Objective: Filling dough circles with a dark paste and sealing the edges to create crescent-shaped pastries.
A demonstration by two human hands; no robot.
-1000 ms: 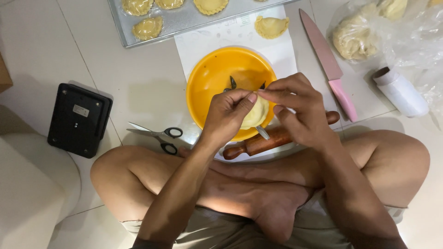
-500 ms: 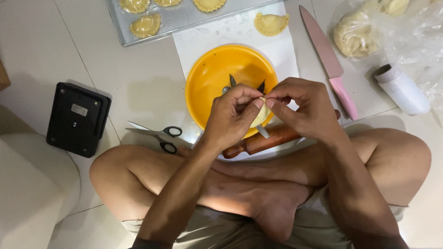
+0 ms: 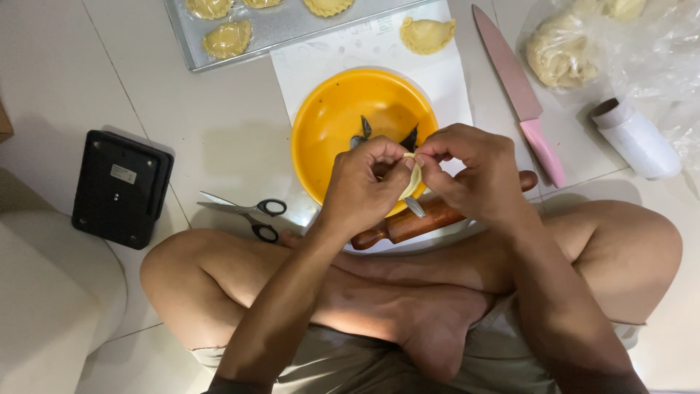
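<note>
Seated cross-legged on a tiled floor, a person's left hand [image 3: 364,186] and right hand [image 3: 474,171] pinch closed on a dough pastry [image 3: 413,179] above a rolling pin [image 3: 408,222] and orange bowl [image 3: 343,117]. Too hard a pinch could tear its edge. Beyond, 1 finished pastry [image 3: 426,34] lies on paper.

both forearms reaching forward from the bottom and angling in toward each other, left hand [image 3: 364,186] curled with knuckles up, right hand [image 3: 474,171] facing it, thumbs and fingertips [image 3: 408,162] of both pinched tight and meeting in the middle, legs crossed underneath
</note>
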